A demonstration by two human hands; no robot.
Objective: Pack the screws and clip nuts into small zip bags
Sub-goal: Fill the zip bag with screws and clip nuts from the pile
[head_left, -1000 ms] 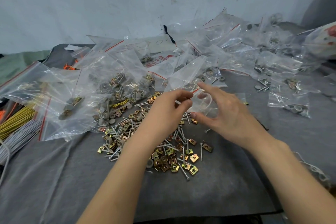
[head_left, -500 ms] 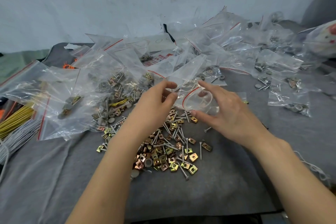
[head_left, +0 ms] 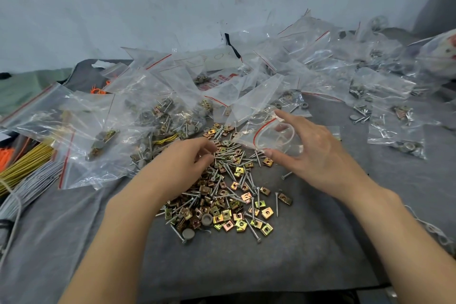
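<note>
Head view: right hand (head_left: 318, 155) fingers (head_left: 283, 117) are spread wide, thumb and index holding a small zip bag (head_left: 269, 137) open at its mouth. Left hand (head_left: 182, 165) fingers curl onto the screws (head_left: 229, 155); hold cannot be told. Clip nuts (head_left: 237, 222) lie nearer the wrists, on the tabletop (head_left: 246, 266)

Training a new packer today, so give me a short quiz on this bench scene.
1. True or false: the right hand holds a small zip bag with its mouth open.
2. Where is the left hand? A) over the pile of screws and clip nuts; B) flat on bare cloth; C) out of view.
3. Fill in: the held bag's seal stripe is ___.
Key: 1 true; 2 A; 3 red.
</note>
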